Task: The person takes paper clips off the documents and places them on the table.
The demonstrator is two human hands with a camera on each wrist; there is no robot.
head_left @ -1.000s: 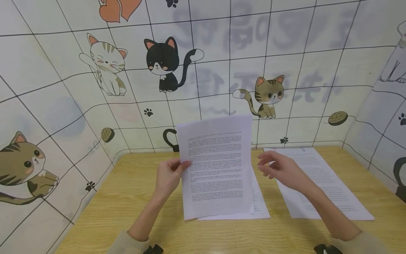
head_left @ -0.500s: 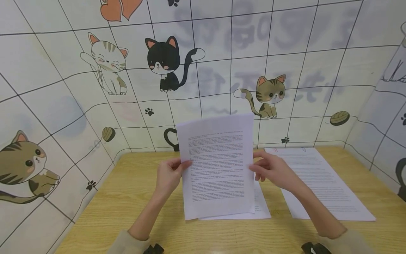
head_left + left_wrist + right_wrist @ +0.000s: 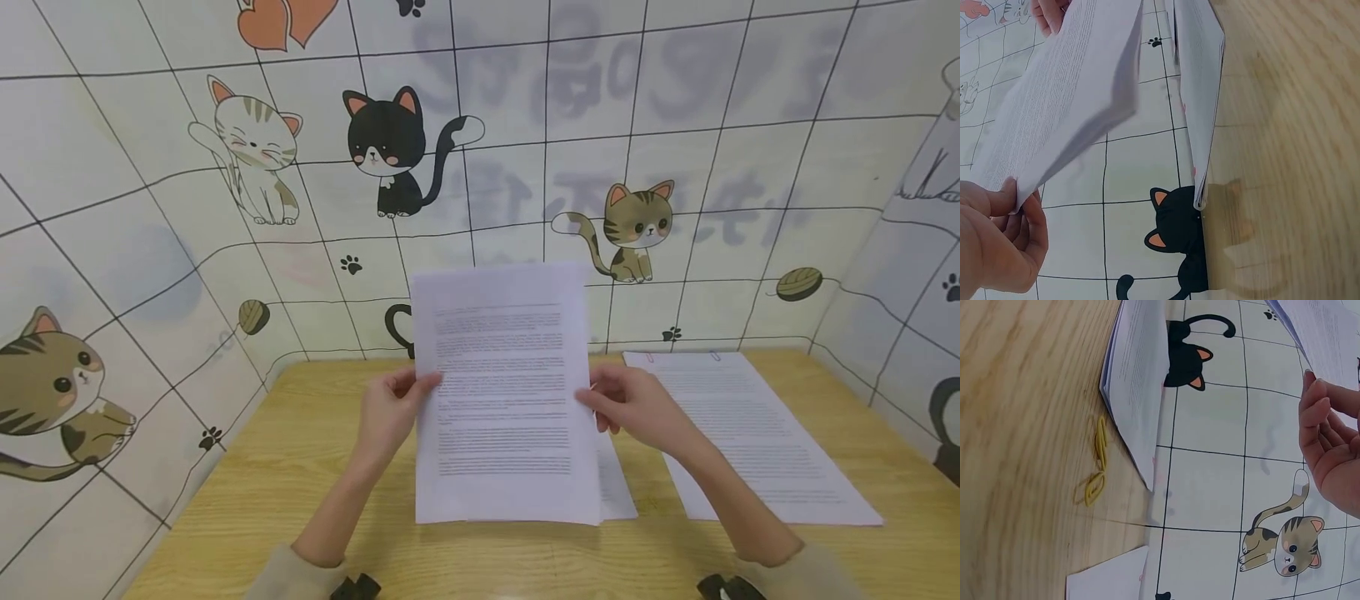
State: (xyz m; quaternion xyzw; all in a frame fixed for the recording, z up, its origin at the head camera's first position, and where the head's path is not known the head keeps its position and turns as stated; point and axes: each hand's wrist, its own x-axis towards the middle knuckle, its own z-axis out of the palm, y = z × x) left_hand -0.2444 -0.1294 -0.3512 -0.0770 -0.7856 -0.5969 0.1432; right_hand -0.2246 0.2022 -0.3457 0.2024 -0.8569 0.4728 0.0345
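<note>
In the head view, the lower stack (image 3: 618,497) is mostly hidden behind the raised sheets (image 3: 501,392), whose printed lines (image 3: 504,439) are too small to be read.

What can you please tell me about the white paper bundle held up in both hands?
The white, rectangular, printed paper bundle looks like several thin sheets, with dense print too small to read and blank margins. It is held upright, printed face toward the head camera; the left grip and right grip pinch its side edges. It partly hides a flat white paper stack in the head view; the left wrist view shows them apart.
</note>
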